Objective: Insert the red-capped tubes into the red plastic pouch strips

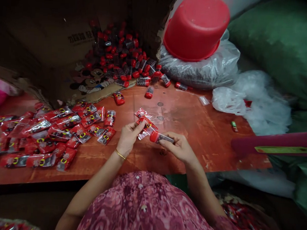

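Note:
My left hand (129, 136) pinches a small red printed packet (147, 122) between thumb and fingers. Close beside it, my right hand (179, 146) grips a small clear tube with a red cap (154, 137), dark contents showing inside. The tube's capped end points left, toward the packet's near end; whether the two touch I cannot tell. Below and behind the packet, more printed wrappers lie on the red-brown tabletop (194, 120). To the left spreads a pile of filled red packets (65, 124). A lone capped tube (149, 92) lies beyond my hands.
A cardboard box (90, 98) lies open toward me, red-capped tubes (123, 55) spilling from it. An upturned red tub (196, 28) rests on a clear plastic bag (197, 72). White plastic bags (228, 100), a tiny green item (234, 126) and a magenta bar (270, 145) occupy the right.

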`<state>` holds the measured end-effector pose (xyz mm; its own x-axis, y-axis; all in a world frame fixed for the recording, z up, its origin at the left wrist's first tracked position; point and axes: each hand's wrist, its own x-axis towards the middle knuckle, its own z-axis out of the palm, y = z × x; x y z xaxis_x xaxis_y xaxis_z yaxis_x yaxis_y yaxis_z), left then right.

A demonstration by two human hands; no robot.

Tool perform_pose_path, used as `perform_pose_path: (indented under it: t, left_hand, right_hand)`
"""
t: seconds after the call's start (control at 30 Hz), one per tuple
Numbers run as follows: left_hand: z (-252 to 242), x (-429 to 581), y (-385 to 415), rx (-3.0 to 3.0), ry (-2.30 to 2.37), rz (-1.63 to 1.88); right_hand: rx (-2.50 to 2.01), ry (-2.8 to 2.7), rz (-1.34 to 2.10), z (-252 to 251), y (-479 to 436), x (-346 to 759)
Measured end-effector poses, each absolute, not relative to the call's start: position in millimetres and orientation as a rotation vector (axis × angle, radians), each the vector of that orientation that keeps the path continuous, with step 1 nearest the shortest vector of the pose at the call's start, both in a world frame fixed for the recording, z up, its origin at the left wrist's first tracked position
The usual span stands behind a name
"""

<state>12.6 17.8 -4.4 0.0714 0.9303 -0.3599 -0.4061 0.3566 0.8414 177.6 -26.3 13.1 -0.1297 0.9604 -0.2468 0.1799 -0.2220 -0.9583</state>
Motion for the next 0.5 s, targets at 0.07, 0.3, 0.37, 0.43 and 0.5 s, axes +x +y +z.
perform_pose_path:
  t: [0.07, 0.3, 0.37, 0.43, 0.5]
  left_hand:
    - [-4, 10, 18, 0.676, 1.067, 1.122]
    - [3, 18, 15, 0.535, 0.966, 1.128]
    - [2, 23, 13, 0.486, 0.963, 1.137]
    - [0, 27, 11, 0.433, 0.958, 1.138]
    - [-2, 30, 10, 0.399, 0.946, 1.139]
  right_hand:
    - [-1.439, -1.279, 1.463, 8, -23, 174]
    - [-1.317, -1.208, 1.390, -6, -22, 159]
    - [-1.294, -1.182, 1.373, -10, -21, 152]
    - [-1.286, -1.141, 1.329, -15, -20, 144]
    - [-1.292, -1.075, 1.249, -21, -17, 135]
